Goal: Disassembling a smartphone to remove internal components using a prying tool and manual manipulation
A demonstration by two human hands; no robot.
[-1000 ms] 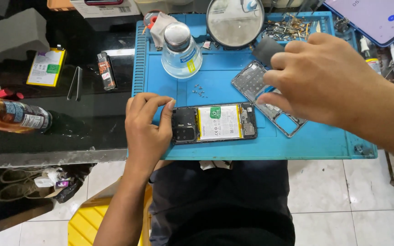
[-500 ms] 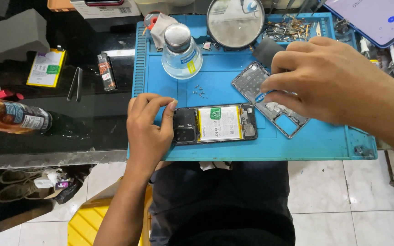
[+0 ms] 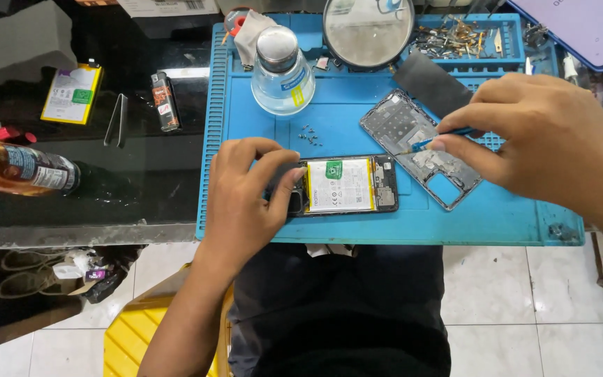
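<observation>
Head view shows the left hand (image 3: 246,199) curled over the left end of an opened phone (image 3: 347,185), fingers clamped on its edge and pinning it flat on the blue mat (image 3: 385,227). Its white battery faces up. To the right, the right hand (image 3: 546,143) pinches a thin blue tool (image 3: 441,137) between thumb and fingers, with the tip resting on a grey frame (image 3: 420,146) that lies tilted just beside the phone. Tiny screws (image 3: 308,135) sit between the two hands. Farther back stand a clear bottle (image 3: 282,70) and a round magnifier (image 3: 368,31). Off the mat, on the dark table (image 3: 141,188), lie tweezers (image 3: 116,120), a lighter (image 3: 165,101) and a spare battery (image 3: 71,94).
</observation>
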